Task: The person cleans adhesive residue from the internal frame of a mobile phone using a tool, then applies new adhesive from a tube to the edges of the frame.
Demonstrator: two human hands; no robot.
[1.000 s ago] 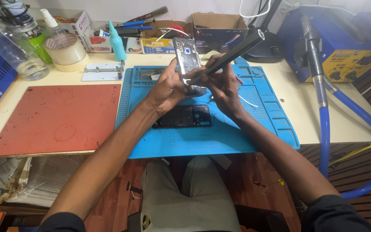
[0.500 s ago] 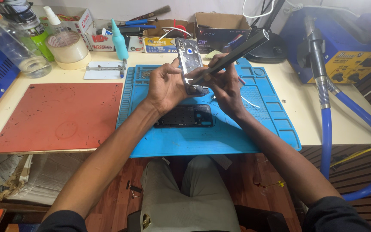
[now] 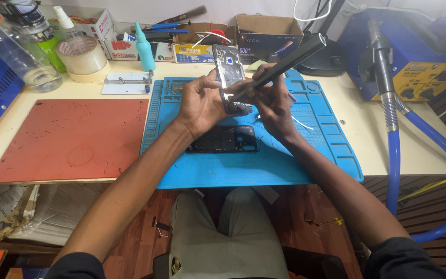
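Note:
My left hand (image 3: 202, 103) holds an opened phone body (image 3: 229, 72) upright above the blue work mat (image 3: 305, 155), its inner side facing me. My right hand (image 3: 273, 101) grips a long black screwdriver-like tool (image 3: 285, 64), its tip set against the lower part of the phone. A black phone frame (image 3: 223, 139) lies flat on the mat just below both hands.
A red mat (image 3: 68, 139) lies to the left. Along the back stand a clear bottle (image 3: 14, 54), tape roll (image 3: 81, 57), teal bottle (image 3: 144, 49), metal clamp (image 3: 127, 81) and cardboard boxes (image 3: 267, 31). A blue machine (image 3: 419, 51) with a blue hose (image 3: 393, 165) is at right.
Both hands with the phone and tool stay in nearly the same spot; only small shifts of the fingers and the view.

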